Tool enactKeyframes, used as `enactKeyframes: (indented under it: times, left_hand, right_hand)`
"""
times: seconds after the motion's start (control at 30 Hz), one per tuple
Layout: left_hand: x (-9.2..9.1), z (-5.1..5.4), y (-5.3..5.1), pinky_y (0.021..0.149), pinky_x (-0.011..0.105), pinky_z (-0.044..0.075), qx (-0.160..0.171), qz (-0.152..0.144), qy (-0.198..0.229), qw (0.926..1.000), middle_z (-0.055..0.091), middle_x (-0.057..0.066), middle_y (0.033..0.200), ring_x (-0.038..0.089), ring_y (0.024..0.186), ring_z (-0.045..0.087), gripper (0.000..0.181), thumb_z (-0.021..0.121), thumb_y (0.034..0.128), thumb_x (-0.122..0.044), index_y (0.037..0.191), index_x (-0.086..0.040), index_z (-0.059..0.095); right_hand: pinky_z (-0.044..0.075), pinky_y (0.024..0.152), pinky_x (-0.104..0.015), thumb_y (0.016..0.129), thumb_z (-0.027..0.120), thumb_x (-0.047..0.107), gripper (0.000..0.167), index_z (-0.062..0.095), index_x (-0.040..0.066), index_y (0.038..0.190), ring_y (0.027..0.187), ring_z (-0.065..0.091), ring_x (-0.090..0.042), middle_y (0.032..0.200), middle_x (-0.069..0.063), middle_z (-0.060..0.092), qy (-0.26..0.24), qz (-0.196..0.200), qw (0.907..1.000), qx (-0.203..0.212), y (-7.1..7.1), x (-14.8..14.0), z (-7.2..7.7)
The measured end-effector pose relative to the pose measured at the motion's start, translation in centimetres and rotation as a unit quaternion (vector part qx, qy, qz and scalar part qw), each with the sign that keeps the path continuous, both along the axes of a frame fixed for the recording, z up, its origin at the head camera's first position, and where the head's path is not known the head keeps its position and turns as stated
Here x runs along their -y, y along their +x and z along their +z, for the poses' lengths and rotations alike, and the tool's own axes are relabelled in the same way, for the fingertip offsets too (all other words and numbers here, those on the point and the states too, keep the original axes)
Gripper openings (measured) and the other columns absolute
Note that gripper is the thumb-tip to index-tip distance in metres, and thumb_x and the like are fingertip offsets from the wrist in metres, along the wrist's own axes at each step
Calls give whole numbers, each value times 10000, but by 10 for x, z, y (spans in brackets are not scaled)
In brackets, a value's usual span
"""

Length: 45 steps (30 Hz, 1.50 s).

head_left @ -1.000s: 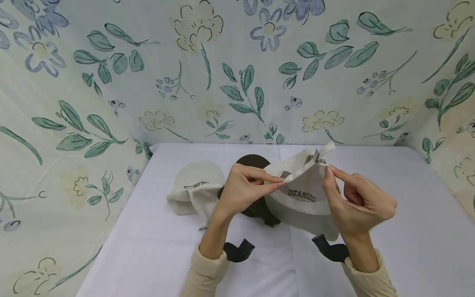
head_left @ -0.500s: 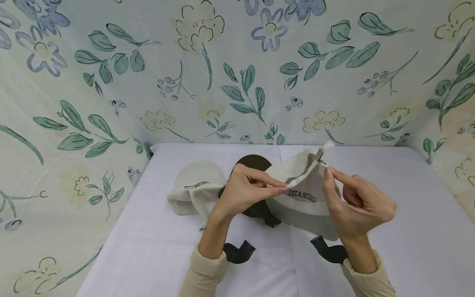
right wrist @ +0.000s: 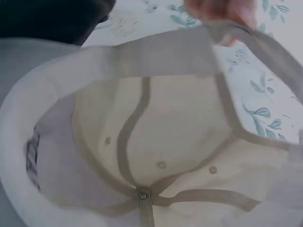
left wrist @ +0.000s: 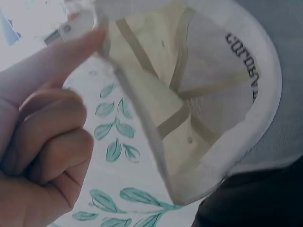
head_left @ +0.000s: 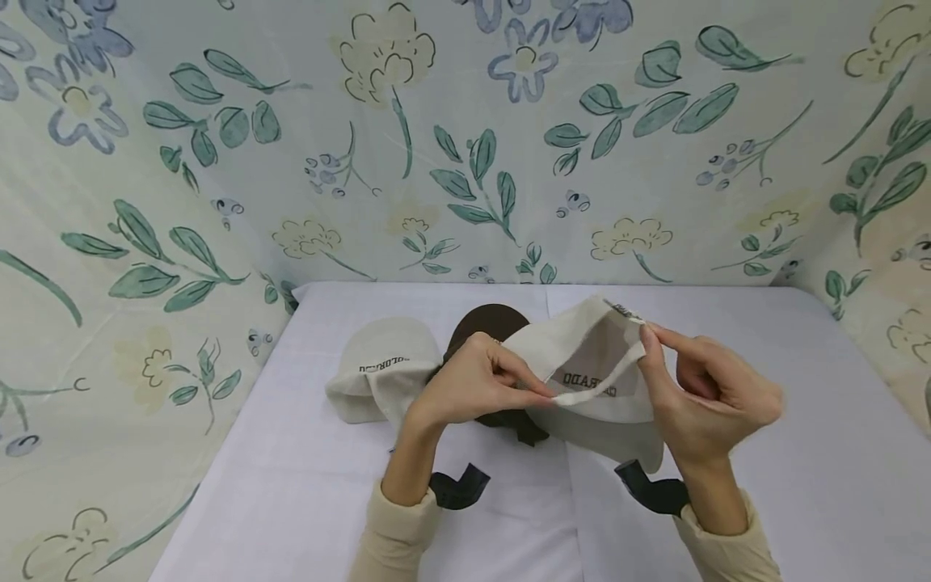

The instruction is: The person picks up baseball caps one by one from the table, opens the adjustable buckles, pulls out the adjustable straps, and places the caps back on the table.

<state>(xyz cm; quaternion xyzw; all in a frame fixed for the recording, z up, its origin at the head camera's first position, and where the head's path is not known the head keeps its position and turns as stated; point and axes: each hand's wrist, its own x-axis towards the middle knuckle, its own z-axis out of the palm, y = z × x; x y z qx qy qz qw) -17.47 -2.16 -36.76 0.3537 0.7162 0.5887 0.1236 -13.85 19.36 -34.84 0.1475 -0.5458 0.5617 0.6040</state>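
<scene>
Both hands hold up a cream baseball cap (head_left: 549, 343), its back opening turned toward me. My left hand (head_left: 473, 380) pinches the cap's back strap (head_left: 602, 390) at its left end between thumb and index finger. At the other end, my right hand (head_left: 701, 392) pinches the strap by the cap's edge. Dark COLORADO lettering shows inside, above the grey brim (head_left: 618, 440). In the left wrist view, the seamed lining (left wrist: 165, 61) and a metal clasp (left wrist: 66, 29) near fingertips are visible. The right wrist view shows the strap (right wrist: 270, 45) curving over the lining.
Another cream cap (head_left: 389, 347) with COLORADO lettering lies on the white-covered table (head_left: 291, 501) at left. Between the two cream caps sits a dark brown cap (head_left: 494, 319), partly hidden by my left hand. A floral cloth (head_left: 465, 97) hangs behind the table.
My left hand has moved slightly down and left, bringing the strap down with it. The strap's loose end no longer sticks up, and the back opening shows wider. My right hand stays nearly in place.
</scene>
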Motion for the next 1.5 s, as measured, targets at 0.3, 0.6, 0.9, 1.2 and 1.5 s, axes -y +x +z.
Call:
enactKeyframes:
  times: [0.3, 0.6, 0.9, 1.2, 1.5]
  left_hand:
    - [11, -1, -4, 497, 223, 228, 403, 346, 530, 9972, 643, 100, 565, 82, 505, 218, 54, 828, 831, 20, 884, 11, 828]
    - [12, -4, -8, 724, 227, 455, 915, 1945, 1085, 9706, 673, -39, 637, 103, 641, 347, 119, 850, 853, -93, 943, -18, 831]
    - [6, -8, -13, 537, 229, 252, 765, 1894, 1101, 9727, 467, -60, 479, 71, 523, 192, 121, 845, 844, -40, 946, 20, 820]
    - [-5, -5, -8, 573, 215, 339, 931, 1484, 981, 9796, 589, -14, 534, 60, 561, 327, 133, 821, 879, -68, 1000, -11, 826]
    - [-10, -4, -2, 486, 231, 227, 834, 472, 395, 9946, 444, -59, 473, 94, 494, 217, 172, 811, 906, -151, 1064, -86, 831]
  right_hand:
    - [137, 472, -109, 732, 843, -134, 105, 745, -169, 747, 479, 182, -14, 527, 45, 564, 1308, 2056, 9675, 680, 4, -15, -2]
    - [186, 420, -127, 771, 803, -178, 147, 773, -112, 898, 501, 179, -31, 559, -20, 551, 2275, 4425, 8647, 689, 8, -25, -4]
    - [207, 425, -116, 834, 735, -189, 185, 755, -111, 1001, 517, 260, -43, 566, -60, 485, 2797, 5743, 7685, 370, 12, -22, 0]
    - [268, 424, -94, 887, 753, -77, 95, 742, -41, 974, 497, 339, -39, 639, -72, 617, 3534, 5744, 7373, 396, 22, -3, 0]
    - [285, 456, -57, 964, 708, 25, 40, 741, 5, 954, 497, 392, -8, 638, 0, 593, 4261, 5682, 7016, 582, 32, 14, -10]
